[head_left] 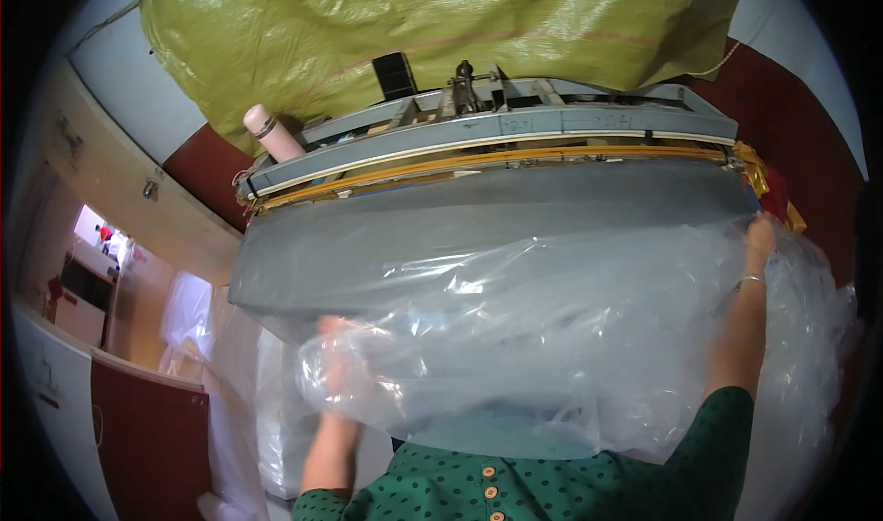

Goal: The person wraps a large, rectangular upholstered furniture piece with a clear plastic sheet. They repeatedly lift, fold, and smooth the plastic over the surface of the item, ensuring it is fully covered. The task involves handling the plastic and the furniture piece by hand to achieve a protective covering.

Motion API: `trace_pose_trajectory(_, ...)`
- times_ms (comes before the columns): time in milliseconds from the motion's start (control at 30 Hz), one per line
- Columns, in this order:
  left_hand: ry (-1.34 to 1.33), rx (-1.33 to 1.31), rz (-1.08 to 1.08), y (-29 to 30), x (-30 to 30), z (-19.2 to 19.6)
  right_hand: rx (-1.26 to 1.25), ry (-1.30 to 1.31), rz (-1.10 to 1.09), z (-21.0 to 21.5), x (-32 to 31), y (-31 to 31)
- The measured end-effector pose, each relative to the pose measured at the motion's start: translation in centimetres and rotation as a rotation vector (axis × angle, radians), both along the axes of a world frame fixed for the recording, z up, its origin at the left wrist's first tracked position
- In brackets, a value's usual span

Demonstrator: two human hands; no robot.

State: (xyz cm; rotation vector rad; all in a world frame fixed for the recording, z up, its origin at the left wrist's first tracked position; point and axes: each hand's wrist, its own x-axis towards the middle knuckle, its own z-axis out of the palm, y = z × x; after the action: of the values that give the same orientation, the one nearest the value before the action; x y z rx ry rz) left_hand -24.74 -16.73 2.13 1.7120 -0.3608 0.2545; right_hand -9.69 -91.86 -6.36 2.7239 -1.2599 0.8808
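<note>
A large clear plastic sheet (552, 319) spreads in loose, shiny folds over the grey worktop (368, 236) in front of me and drapes toward my body. At the worktop's right end my right hand (762, 236) is closed on the sheet, its arm stretched forward. My left hand (336, 355) is under the sheet near the worktop's front left. Film and motion blur it, so its fingers cannot be made out. Behind the worktop runs a long grey metal frame (478, 127) with orange strips along its lower edge.
A pink bottle (273, 135) leans at the frame's left end. A black flat object (395, 77) stands behind it, before a yellow-green woven tarp (441, 24). More clear film (800, 365) hangs at right. Left, there is an open doorway (101, 282) with film beside it.
</note>
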Motion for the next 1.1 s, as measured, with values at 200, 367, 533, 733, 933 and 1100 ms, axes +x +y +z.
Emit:
trace_pose_trajectory(200, -0.355, -0.070, 0.661, 21.2, 7.8, 9.3, 0.009, 0.038, 0.074, 0.7, 0.1, 1.7)
trace_pose_trajectory(367, -0.405, 1.350, 1.081, 22.2, 15.2, 16.4, 0.016, -0.030, 0.145, 0.4, 0.6, 2.6)
trace_pose_trajectory(533, -0.529, 0.927, 0.279, 6.3, 14.7, 11.0, 0.001, -0.036, 0.038, 1.2, -1.4, 1.2)
trace_pose_trajectory(733, 0.021, 1.179, 0.085, 11.2, 12.5, -2.2, -0.033, -0.056, 0.101, -0.1, -0.3, 1.1)
trace_pose_trajectory(933, -0.256, 0.951, 0.325, 9.4, 16.5, -0.7, -0.028, 0.037, 0.061, 0.3, -0.8, -0.2)
trace_pose_trajectory(1100, -0.172, 0.962, 0.389, 9.7, 21.5, -2.1, -0.031, 0.026, 0.057, 0.6, 0.0, 1.1)
